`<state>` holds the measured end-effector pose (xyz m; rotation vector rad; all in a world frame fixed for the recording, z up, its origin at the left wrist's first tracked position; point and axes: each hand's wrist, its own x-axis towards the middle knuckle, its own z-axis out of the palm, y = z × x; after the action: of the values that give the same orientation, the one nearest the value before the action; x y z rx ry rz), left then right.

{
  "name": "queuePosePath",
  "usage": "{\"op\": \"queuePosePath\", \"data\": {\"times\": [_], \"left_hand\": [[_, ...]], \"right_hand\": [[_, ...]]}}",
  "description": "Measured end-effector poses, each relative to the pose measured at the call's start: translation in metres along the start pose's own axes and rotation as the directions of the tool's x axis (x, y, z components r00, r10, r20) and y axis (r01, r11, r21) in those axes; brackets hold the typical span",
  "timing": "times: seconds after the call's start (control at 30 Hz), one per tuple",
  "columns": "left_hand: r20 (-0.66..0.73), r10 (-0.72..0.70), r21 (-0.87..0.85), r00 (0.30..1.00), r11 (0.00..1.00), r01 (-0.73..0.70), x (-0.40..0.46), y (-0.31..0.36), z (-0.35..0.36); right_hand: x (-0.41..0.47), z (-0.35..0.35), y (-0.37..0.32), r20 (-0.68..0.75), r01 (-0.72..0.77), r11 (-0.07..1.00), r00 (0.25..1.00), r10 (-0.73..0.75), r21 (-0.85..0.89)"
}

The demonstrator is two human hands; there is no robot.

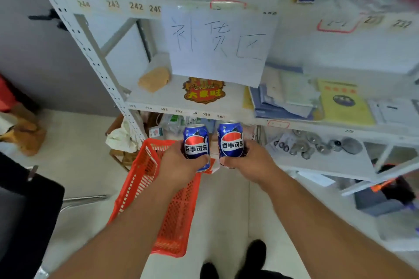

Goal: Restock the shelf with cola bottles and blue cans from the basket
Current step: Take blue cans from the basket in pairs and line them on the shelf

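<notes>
Between the two hands, just in front of the shelf edge, two blue cans stood upright side by side, a small gap apart. The left hand [181,161] had its fingers [205,158] wrapped around the lower half of the left can [196,142], thumb pressed across the front below the logo. The right hand [251,161] gripped the right can [230,139] the same way, its fingers closed round the base and the thumb lying along the bottom edge. Both cans faced the camera with their red, white and blue logos. Below and behind the left hand, a red basket [145,179] sat on the pale floor [222,210], its mesh wall tilted toward the shelf. The white metal shelf [158,97] rose ahead, with numbered labels along its front lips. A sheet of paper [218,45] with handwritten characters hung from the upper level, and a gold and red badge [204,90] lay on the middle level beneath it, near a tan cloth [155,79].
</notes>
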<state>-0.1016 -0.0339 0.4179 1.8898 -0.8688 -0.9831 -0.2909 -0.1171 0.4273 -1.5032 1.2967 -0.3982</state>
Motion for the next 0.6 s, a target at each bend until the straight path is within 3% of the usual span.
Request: {"op": "queuePosePath", "data": {"times": [0.3,0.6], "left_hand": [[0.285,0.18,0.099,0.942,0.971,-0.216,-0.037,0.078,0.118],[0.581,0.27,0.087,0.768,0.918,-0.388,-0.136,0.142,0.277]], "right_hand": [[-0.1,-0.119,0.051,-0.365,-0.018,0.987,0.928,0.077,0.161],[-0.236,-0.23,0.14,-0.625,0.013,0.942,0.752,0.211,0.334]]}}
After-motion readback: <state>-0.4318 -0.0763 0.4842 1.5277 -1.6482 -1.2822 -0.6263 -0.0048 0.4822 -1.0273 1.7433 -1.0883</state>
